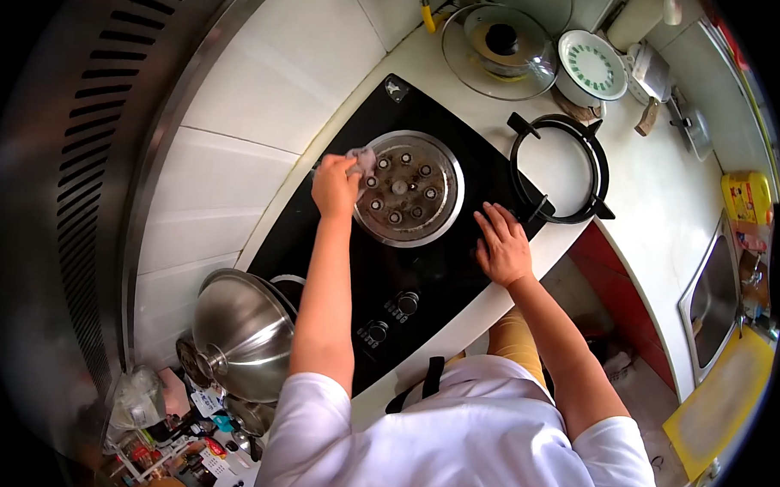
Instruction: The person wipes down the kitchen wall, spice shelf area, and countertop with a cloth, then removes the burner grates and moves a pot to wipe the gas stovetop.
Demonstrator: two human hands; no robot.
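The left hand (334, 186) is clenched around a small crumpled cloth (362, 160), pressing it against the edge of the round steel burner plate (409, 189) set into the black glass hob (440, 271). The cloth sticks out just past the fingers, on the rim of the plate, while the ring of little burner caps lies immediately beyond the hand. The right hand (502, 246) holds nothing: it lies flat and spread, palm down, on the hob's glass near its front corner, well apart from the cloth and just beside the burner plate's far side. Right past its fingertips sits a black iron pan support (558, 168), resting partly on the hob's corner and partly on the white counter (658, 193). Further out from the right hand stand a glass lid (500, 41) and a white bowl with a green pattern (592, 66). Below the left forearm, close to the elbow, are two control knobs (390, 317), and beside that elbow a domed steel lid (243, 331).
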